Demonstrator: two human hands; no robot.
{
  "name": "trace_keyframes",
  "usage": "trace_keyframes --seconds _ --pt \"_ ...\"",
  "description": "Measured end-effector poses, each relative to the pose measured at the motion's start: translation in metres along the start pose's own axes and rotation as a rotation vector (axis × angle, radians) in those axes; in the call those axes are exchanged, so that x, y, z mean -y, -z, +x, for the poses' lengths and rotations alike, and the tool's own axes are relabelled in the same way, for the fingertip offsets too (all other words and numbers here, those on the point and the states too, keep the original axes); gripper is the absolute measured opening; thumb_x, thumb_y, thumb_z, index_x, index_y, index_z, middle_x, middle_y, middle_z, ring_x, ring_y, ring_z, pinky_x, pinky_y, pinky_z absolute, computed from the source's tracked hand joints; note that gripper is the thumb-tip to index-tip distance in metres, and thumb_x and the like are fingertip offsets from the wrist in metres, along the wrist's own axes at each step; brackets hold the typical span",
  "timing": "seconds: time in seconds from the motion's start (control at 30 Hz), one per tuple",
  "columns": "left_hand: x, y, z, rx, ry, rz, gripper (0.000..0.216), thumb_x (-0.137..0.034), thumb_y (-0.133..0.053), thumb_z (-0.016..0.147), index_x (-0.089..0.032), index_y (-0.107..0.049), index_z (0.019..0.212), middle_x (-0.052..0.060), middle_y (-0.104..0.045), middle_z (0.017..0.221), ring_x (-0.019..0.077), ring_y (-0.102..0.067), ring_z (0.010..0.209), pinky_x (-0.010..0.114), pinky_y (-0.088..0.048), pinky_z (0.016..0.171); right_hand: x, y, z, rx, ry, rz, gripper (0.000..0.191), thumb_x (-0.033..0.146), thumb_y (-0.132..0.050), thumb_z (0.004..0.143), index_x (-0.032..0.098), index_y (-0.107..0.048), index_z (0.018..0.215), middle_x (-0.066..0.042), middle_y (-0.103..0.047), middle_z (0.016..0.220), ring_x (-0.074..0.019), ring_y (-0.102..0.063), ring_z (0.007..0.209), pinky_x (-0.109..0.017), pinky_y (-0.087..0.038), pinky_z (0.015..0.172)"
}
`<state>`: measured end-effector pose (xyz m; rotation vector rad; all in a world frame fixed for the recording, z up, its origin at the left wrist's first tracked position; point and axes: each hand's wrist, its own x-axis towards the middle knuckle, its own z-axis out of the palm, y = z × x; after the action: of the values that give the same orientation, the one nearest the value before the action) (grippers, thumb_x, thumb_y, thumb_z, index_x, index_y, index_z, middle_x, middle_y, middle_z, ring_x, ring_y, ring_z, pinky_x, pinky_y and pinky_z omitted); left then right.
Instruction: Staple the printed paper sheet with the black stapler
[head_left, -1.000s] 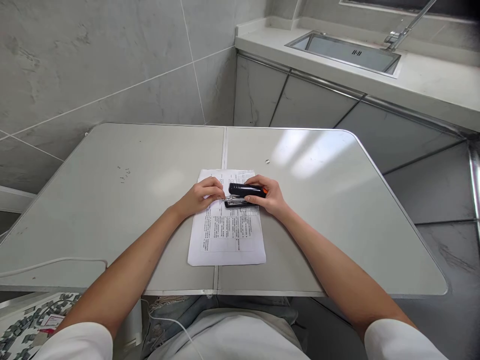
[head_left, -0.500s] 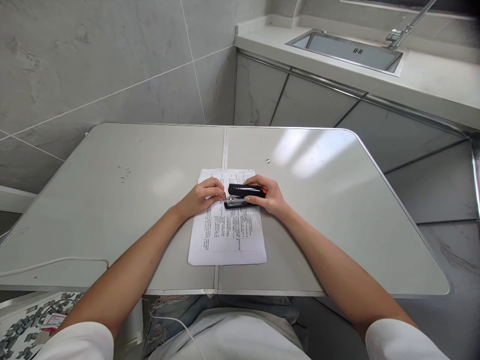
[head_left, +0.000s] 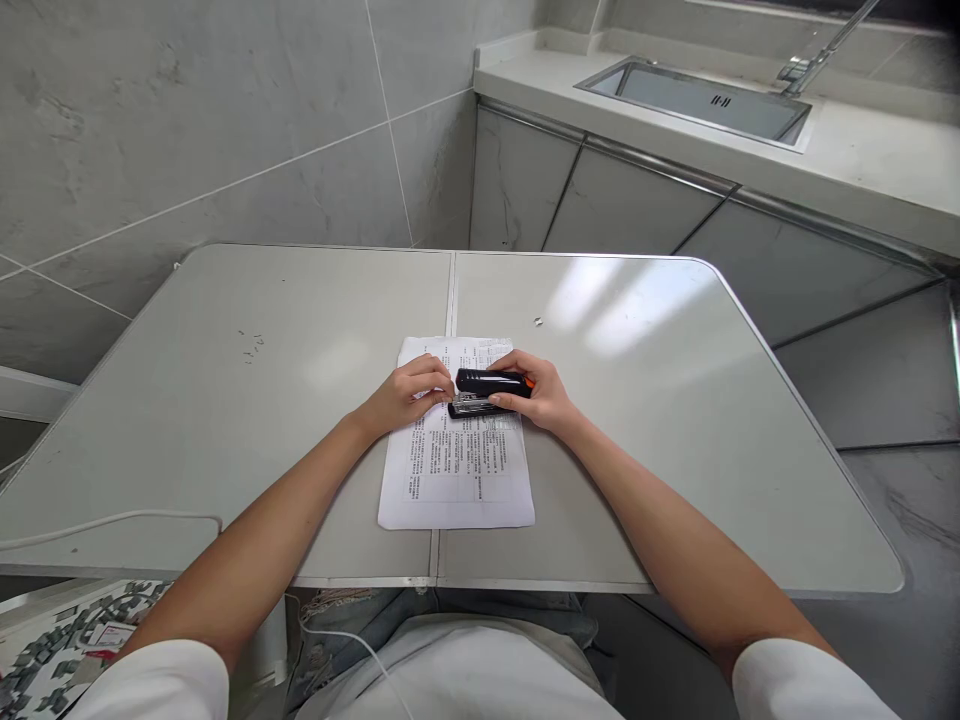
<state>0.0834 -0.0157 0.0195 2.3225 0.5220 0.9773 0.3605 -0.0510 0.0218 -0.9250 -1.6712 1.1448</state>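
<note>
On the table (head_left: 675, 420), centre: stapler (head_left: 489, 391) lies on the printed sheet (head_left: 457, 480); black top arm lifted off its metal track
Right hand (head_left: 546, 398): closed around the stapler's rear, pinning it down
Left hand (head_left: 401, 396): fingers curled narrow at the track's front; pinching anything, cannot tell
Doing it well: rear pinned firm; 2 fingertips only; clear of the hinge

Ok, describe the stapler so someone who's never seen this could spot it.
On the grey table lies a printed sheet of paper, near the middle seam. The stapler sits on its top half between the left hand and right hand: black, with an orange end.
</note>
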Motion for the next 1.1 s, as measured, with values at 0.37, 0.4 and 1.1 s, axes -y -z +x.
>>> trace_keyframes --seconds 0.37,0.4,1.1 --pt "-0.0019 -0.0019 0.0003 -0.025 0.058 -0.036 0.024 -0.027 -0.068 0.098 -0.022 -0.049 0.084 0.003 -0.062 0.084 0.0164 -0.060 0.079 0.032 -0.050 0.073 -0.0010 -0.0007 0.0001 0.020 0.017 -0.065 0.041 0.052 -0.085 0.081 0.021 -0.071 0.103 -0.004 -0.072 0.089 -0.0194 -0.063 0.077 -0.033 -0.050 0.069" --pt "-0.0020 -0.0018 0.0004 -0.024 0.054 -0.037 0.026 -0.026 -0.068 0.098 -0.022 -0.048 0.083 0.003 -0.062 0.084 0.0162 -0.060 0.079 0.032 -0.050 0.073 -0.0007 -0.0010 0.0002 0.021 0.022 -0.069 0.040 0.052 -0.085 0.081 0.021 -0.070 0.103 -0.004 -0.071 0.089 -0.0193 -0.063 0.077 -0.033 -0.049 0.069" --pt "-0.0029 -0.0008 0.0015 -0.028 0.048 -0.021 0.030 -0.024 -0.068 0.097 -0.021 -0.046 0.076 0.004 -0.064 0.083 0.0162 -0.061 0.079 0.031 -0.050 0.070 0.0017 -0.0052 -0.0005 0.045 0.047 -0.100 0.040 0.052 -0.085 0.083 0.022 -0.069 0.106 -0.003 -0.071 0.089 -0.0185 -0.062 0.077 -0.032 -0.049 0.070"
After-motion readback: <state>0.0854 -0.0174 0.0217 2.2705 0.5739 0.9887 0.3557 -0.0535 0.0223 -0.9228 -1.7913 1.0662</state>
